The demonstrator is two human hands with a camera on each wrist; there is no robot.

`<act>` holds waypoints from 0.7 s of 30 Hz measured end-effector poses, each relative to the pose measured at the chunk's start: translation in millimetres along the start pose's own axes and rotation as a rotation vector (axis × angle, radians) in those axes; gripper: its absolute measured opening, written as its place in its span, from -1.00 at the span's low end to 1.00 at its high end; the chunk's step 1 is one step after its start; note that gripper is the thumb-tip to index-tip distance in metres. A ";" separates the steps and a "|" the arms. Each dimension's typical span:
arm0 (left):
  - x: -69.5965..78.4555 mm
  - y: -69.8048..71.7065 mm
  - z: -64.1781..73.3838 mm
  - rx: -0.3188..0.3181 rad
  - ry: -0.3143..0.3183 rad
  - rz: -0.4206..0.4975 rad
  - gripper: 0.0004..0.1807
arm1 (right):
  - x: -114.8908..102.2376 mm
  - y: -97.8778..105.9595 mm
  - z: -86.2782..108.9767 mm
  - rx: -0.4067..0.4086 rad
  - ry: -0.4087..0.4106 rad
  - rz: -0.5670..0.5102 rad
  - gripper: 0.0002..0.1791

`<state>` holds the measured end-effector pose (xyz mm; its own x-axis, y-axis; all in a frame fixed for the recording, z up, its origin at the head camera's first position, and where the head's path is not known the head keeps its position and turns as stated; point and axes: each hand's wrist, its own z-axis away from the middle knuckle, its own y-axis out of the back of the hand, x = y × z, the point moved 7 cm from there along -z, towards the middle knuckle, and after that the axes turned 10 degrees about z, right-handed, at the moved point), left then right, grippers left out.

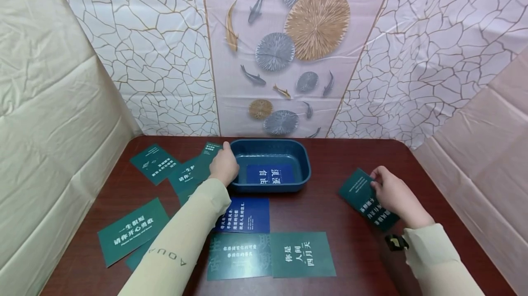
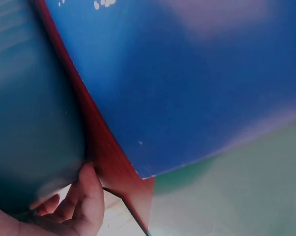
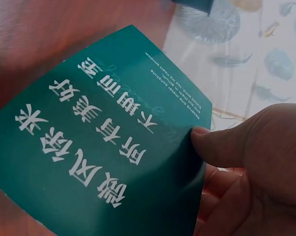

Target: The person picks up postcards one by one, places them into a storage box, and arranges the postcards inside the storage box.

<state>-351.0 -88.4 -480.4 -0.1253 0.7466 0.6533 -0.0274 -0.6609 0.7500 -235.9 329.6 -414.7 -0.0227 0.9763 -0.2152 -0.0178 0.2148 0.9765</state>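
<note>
A dark teal rectangular tray [image 1: 284, 188] stands at the back middle of the table, with a blue printed card [image 1: 284, 173] lying inside it. My left hand [image 1: 225, 165] grips the tray's left end. In the left wrist view its fingers [image 2: 91, 196] curl at the tray wall [image 2: 35, 113]. On the right, my right hand [image 1: 393, 195] pinches one edge of a green card [image 1: 356, 189] with white lettering. The right wrist view shows the thumb [image 3: 221, 147] lying over that card's edge and the other fingers behind it.
Several green cards [image 1: 134, 227] are spread over the left of the table, some overlapping and partly under the left forearm. A blue card [image 1: 251, 213] lies in front of the tray, and two green cards [image 1: 303, 254] nearer the front. A patterned cloth wall [image 1: 276, 103] rises behind.
</note>
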 end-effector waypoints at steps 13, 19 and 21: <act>0.7 0.4 0.7 0.008 0.006 -0.001 -0.30 | -28.1 37.7 -12.9 0.183 0.092 -0.050 -0.84; 1.0 -0.5 0.2 0.007 -0.002 0.003 -0.30 | -36.9 50.1 -16.7 0.250 0.074 -0.126 -0.79; 0.8 -0.6 0.5 0.008 -0.004 0.005 -0.30 | -40.7 52.1 -18.4 0.267 0.071 -0.150 -0.78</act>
<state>-350.6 -87.3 -480.2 -0.1216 0.7439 0.6571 -0.0192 -0.6637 0.7478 -254.2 300.6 -355.3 -0.1096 0.9311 -0.3479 0.2366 0.3644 0.9007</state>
